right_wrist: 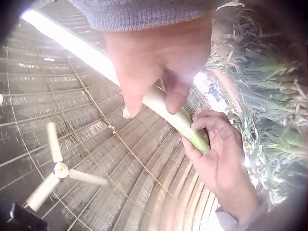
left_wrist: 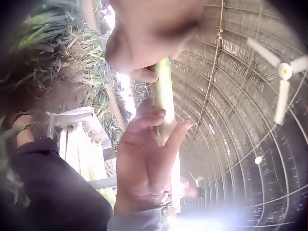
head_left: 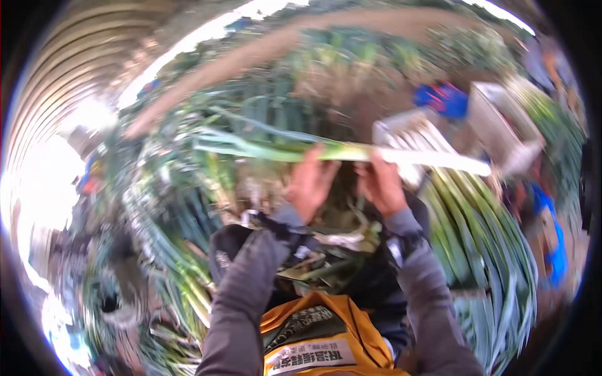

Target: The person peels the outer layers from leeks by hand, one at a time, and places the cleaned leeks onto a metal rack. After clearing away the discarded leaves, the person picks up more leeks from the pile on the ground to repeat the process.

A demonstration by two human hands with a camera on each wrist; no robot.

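Note:
A long leek (head_left: 433, 158) stretches nearly level in front of the person, green leaves to the left, white shank and root end to the right. The left hand (head_left: 310, 183) grips it on its pale green part; its thumb and fingers curl round the stalk in the right wrist view. A short way along, the right hand (head_left: 381, 182) pinches the lower shank between thumb and fingers. In the left wrist view the right hand (left_wrist: 144, 163) shows palm up beneath the stalk (left_wrist: 165, 96). From the right wrist view, the white end runs off to the upper left.
Right of the knees, a bundle of leeks (head_left: 470, 225) lies with its white ends in a white crate (head_left: 384, 133). Another white crate (head_left: 527, 147) stands beyond, near a blue item (head_left: 442, 100). Leek heaps (head_left: 169, 232) spread along the left. Overhead hangs a ceiling fan (right_wrist: 61, 170).

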